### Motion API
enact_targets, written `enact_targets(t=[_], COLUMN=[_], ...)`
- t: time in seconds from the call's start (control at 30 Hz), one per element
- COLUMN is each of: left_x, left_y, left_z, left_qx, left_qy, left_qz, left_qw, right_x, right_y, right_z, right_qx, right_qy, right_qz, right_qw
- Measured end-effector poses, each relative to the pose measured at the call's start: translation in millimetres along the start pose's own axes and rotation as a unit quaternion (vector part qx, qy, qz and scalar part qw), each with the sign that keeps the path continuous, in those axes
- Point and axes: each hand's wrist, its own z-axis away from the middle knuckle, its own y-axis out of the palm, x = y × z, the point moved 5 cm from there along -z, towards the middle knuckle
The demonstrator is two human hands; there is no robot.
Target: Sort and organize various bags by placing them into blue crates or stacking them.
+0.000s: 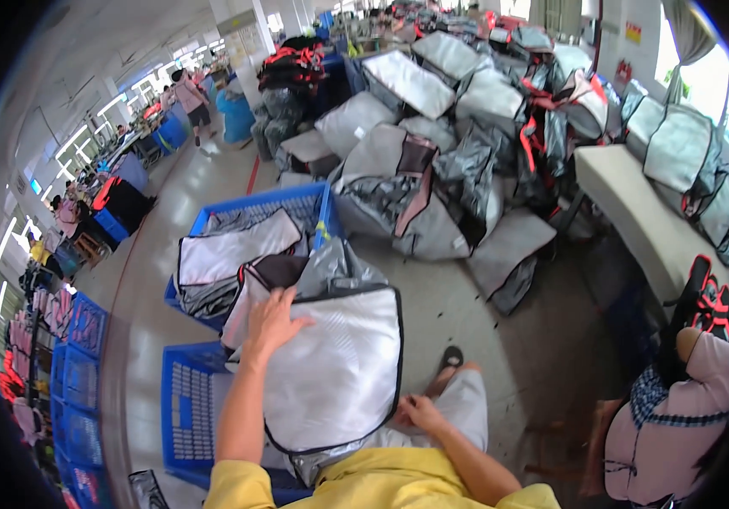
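A silver-grey padded panel (339, 365) with black edge binding lies across the person's lap. The left hand (273, 321) rests on its upper left corner, fingers spread and thumb out, pressing rather than gripping. The right hand (420, 413) is half-curled at the lower right edge; whether it pinches the binding cannot be told. Just left of the lap stands a blue plastic crate (179, 399) with latticed walls. Past the panel, a second blue crate (267, 201) holds stacked silver pieces (237, 250).

The binding looks complete along the visible edges, so the sewing there seems done; the piece appears mid-handling, not yet set down. Whether the stacked pieces are finished or waiting cannot be told.

To the right, a co-worker in pink (678, 416) sits near a cream counter (623, 191). Farther off, a large heap of silver-grey covers (407, 191) suggests much remains.
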Motion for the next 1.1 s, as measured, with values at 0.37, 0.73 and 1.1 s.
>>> enact_targets(t=[0.37,0.73,1.1], left_x=[-145.6,-140.3,-164.4], left_y=[-131.9,-213.2,-41.1], left_z=[37.7,78.3,192.6], left_qx=[-0.022,-0.327,-0.133], left_qy=[0.235,0.288,0.16], left_qz=[0.037,-0.003,0.313], left_qw=[0.971,0.9,0.927], right_x=[97.5,393.4,178.5], right_y=[45.3,81.8,26.2], right_z=[-10.1,-47.1,-120.1], right_qx=[-0.08,0.077,-0.068], right_qy=[0.038,-0.338,-0.223], right_qz=[-0.319,-0.283,-0.1], right_qw=[0.944,0.894,0.967])
